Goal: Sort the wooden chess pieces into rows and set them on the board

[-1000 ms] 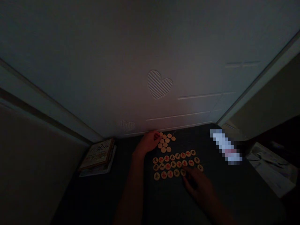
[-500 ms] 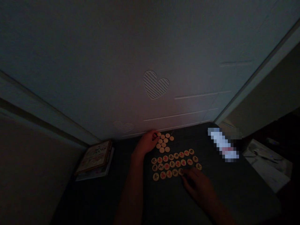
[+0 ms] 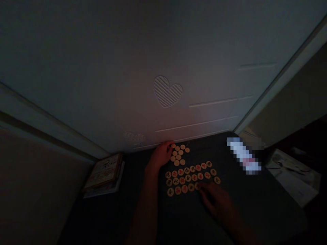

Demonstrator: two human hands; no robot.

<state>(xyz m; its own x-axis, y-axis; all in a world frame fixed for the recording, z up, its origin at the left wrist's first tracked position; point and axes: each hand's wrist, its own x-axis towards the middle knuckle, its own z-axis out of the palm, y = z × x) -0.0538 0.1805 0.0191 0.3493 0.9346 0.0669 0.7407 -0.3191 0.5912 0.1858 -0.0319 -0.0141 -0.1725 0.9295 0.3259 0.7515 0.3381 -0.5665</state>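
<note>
The scene is very dark. Several round wooden game pieces with red or black marks (image 3: pixel 190 177) lie face up in three rows on a dark table (image 3: pixel 255 211). Behind them is a small cluster of plain, face-down pieces (image 3: pixel 178 154). My left hand (image 3: pixel 160 156) rests with curled fingers at the left edge of that cluster, touching a piece; whether it grips one is unclear. My right hand (image 3: pixel 214 200) lies on the table at the right end of the front row, fingertips on a piece there.
A flat game box (image 3: pixel 103 172) sits at the table's left edge. A blurred white object (image 3: pixel 244 156) lies at the back right. A white panel with a heart relief (image 3: pixel 167 90) stands right behind the table. Papers (image 3: pixel 293 173) lie further right.
Both hands have stayed almost where they were, the left at the plain cluster, the right at the front row. Only the view has shifted slightly.
</note>
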